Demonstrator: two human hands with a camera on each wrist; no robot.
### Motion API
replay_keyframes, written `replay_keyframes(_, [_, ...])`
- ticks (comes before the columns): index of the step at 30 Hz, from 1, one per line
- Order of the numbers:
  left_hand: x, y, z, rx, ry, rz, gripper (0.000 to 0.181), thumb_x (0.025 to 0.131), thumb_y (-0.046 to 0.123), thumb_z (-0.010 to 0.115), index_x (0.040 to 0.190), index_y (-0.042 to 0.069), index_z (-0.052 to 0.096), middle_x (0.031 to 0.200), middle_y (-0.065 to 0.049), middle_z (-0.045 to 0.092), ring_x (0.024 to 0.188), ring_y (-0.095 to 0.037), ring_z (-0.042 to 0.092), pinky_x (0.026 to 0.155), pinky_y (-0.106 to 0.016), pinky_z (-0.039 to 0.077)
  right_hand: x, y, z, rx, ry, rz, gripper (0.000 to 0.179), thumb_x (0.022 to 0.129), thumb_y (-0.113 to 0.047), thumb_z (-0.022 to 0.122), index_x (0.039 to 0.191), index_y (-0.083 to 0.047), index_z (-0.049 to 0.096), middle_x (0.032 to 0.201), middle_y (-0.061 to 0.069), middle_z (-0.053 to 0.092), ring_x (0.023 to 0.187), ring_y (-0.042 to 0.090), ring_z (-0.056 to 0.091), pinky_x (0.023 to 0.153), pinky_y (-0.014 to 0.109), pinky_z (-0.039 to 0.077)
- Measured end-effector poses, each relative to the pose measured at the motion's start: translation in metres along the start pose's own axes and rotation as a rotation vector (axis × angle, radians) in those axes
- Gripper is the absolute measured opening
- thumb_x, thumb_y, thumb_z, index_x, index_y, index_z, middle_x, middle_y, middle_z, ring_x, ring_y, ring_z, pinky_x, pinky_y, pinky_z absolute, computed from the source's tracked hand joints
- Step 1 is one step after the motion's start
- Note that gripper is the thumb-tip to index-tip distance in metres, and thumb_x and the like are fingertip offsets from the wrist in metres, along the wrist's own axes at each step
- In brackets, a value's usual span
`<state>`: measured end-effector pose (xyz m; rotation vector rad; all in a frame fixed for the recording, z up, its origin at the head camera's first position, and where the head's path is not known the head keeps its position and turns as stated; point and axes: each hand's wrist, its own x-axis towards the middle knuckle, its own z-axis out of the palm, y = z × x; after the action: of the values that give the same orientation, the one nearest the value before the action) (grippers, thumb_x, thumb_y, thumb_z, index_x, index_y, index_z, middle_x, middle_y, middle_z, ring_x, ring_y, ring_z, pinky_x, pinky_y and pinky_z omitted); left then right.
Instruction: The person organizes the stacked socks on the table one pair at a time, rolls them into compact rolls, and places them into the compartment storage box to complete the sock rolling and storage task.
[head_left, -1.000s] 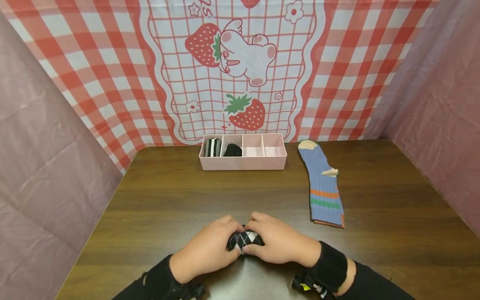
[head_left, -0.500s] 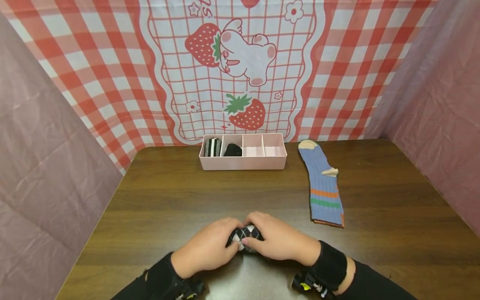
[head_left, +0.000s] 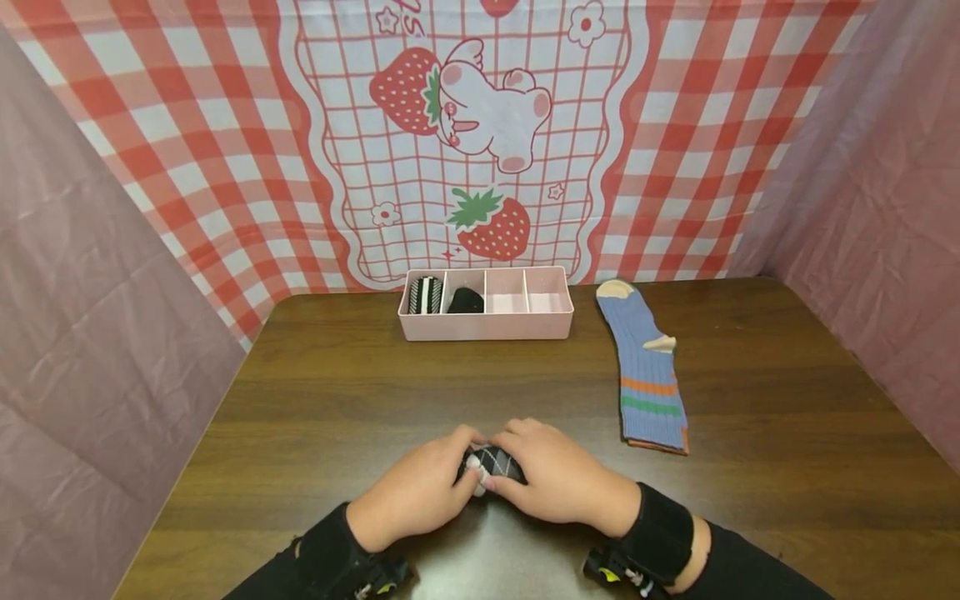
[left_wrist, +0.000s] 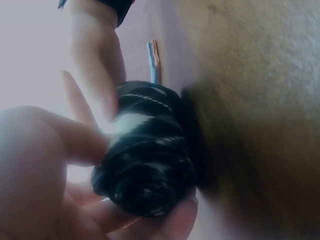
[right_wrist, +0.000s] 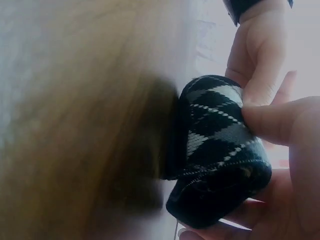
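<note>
Between my two hands, low in the middle of the head view, is a rolled sock (head_left: 497, 463) with a black, grey and white argyle pattern. My left hand (head_left: 420, 487) grips its left end, thumb on the near side and fingers round the far side. From the other side my right hand (head_left: 566, 479) holds the right end the same way. The left wrist view shows the tight spiral end of the rolled sock (left_wrist: 150, 165). In the right wrist view a cuff edge runs across the rolled sock (right_wrist: 220, 130), its end looking looser there.
A pink box (head_left: 487, 327) with several compartments stands at the table's back edge. A black-and-white striped rolled sock (head_left: 425, 296) and a black rolled sock (head_left: 466, 301) lie in its two left compartments. Flat on the wooden table (head_left: 337, 375), at right, lies a blue sock pair (head_left: 645, 367).
The rolled sock has turned between my hands, so its pattern shows differently, and it sits slightly farther from me. The box and the blue sock pair have stayed put.
</note>
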<state>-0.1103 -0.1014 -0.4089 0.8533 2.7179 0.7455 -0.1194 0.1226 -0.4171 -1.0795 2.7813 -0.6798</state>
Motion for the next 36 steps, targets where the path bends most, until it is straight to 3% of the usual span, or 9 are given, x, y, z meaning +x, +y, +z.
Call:
replay_keyframes(5, [0.0, -0.001, 0.001, -0.025, 0.018, -0.004, 0.021, 0.105, 0.024, 0.059, 0.123, 0.013, 0.057, 0.115, -0.004, 0.068, 0.101, -0.014, 0.065, 0.083, -0.038, 0.054, -0.001, -0.001, 0.0, 0.027, -0.015, 0.049, 0.061, 0.104, -0.052, 0.055, 0.144, -0.006, 0.057, 0.133, 0.008, 0.064, 0.12, 0.022, 0.06, 0.099, 0.046, 0.049])
replay_keyframes(10, [0.001, -0.001, 0.001, -0.027, 0.026, -0.009, 0.016, 0.104, 0.023, 0.06, 0.117, 0.013, 0.06, 0.111, -0.001, 0.065, 0.097, -0.013, 0.062, 0.081, -0.037, 0.052, -0.001, -0.001, 0.001, 0.039, 0.016, 0.076, 0.053, 0.103, -0.05, 0.059, 0.137, -0.01, 0.059, 0.129, 0.005, 0.064, 0.112, 0.018, 0.06, 0.092, 0.042, 0.05])
replay_keyframes(15, [0.002, -0.002, 0.001, -0.002, 0.059, -0.003, 0.011, 0.102, 0.023, 0.062, 0.109, 0.014, 0.064, 0.101, 0.003, 0.06, 0.093, -0.013, 0.058, 0.079, -0.036, 0.051, -0.001, -0.001, 0.002, 0.02, 0.026, 0.094, 0.055, 0.102, -0.051, 0.06, 0.138, -0.009, 0.059, 0.131, 0.007, 0.063, 0.117, 0.022, 0.06, 0.095, 0.044, 0.05])
replay_keyframes(20, [0.002, -0.002, 0.0, -0.012, 0.084, -0.02, 0.01, 0.1, 0.024, 0.065, 0.096, 0.015, 0.068, 0.092, 0.007, 0.058, 0.078, -0.009, 0.053, 0.07, -0.031, 0.047, 0.0, -0.003, 0.001, 0.008, 0.031, 0.151, 0.056, 0.1, -0.052, 0.062, 0.137, -0.009, 0.06, 0.129, 0.007, 0.064, 0.116, 0.024, 0.061, 0.094, 0.045, 0.05])
replay_keyframes(22, [0.002, -0.002, 0.0, -0.017, 0.094, -0.023, 0.013, 0.1, 0.024, 0.066, 0.089, 0.017, 0.067, 0.085, 0.008, 0.056, 0.071, -0.007, 0.05, 0.065, -0.029, 0.045, 0.001, -0.006, 0.0, -0.002, 0.03, 0.207, 0.057, 0.099, -0.053, 0.064, 0.133, -0.007, 0.062, 0.121, 0.008, 0.065, 0.108, 0.023, 0.062, 0.089, 0.044, 0.051])
replay_keyframes(26, [0.001, -0.003, 0.001, -0.012, 0.116, -0.017, 0.02, 0.102, 0.023, 0.064, 0.082, 0.019, 0.067, 0.077, 0.01, 0.053, 0.062, -0.006, 0.046, 0.059, -0.027, 0.042, -0.001, -0.011, -0.006, -0.023, -0.045, 0.375, 0.055, 0.095, -0.065, 0.06, 0.095, -0.011, 0.069, 0.082, 0.003, 0.063, 0.072, 0.018, 0.059, 0.063, 0.039, 0.047])
replay_keyframes(29, [0.001, -0.002, 0.001, -0.004, 0.115, -0.021, 0.021, 0.103, 0.023, 0.063, 0.083, 0.02, 0.069, 0.078, 0.01, 0.056, 0.063, -0.005, 0.047, 0.06, -0.027, 0.043, -0.003, -0.014, -0.009, -0.022, -0.103, 0.428, 0.06, 0.094, -0.073, 0.053, 0.07, -0.019, 0.059, 0.06, -0.001, 0.049, 0.052, 0.016, 0.047, 0.051, 0.035, 0.036])
replay_keyframes(32, [0.002, -0.002, 0.001, -0.005, 0.106, -0.026, 0.022, 0.104, 0.023, 0.062, 0.084, 0.019, 0.071, 0.079, 0.011, 0.058, 0.063, -0.005, 0.049, 0.061, -0.027, 0.044, -0.002, -0.014, -0.01, 0.014, -0.098, 0.409, 0.06, 0.096, -0.07, 0.053, 0.063, -0.02, 0.056, 0.054, -0.004, 0.044, 0.047, 0.014, 0.042, 0.049, 0.032, 0.03])
replay_keyframes(36, [0.002, -0.002, 0.003, -0.025, 0.068, -0.024, 0.026, 0.103, 0.025, 0.063, 0.078, 0.021, 0.068, 0.073, 0.011, 0.056, 0.06, -0.005, 0.048, 0.06, -0.027, 0.043, -0.001, -0.013, -0.01, 0.103, -0.056, 0.405, 0.051, 0.098, -0.06, 0.061, 0.069, -0.018, 0.059, 0.054, -0.006, 0.042, 0.047, 0.012, 0.037, 0.048, 0.029, 0.026])
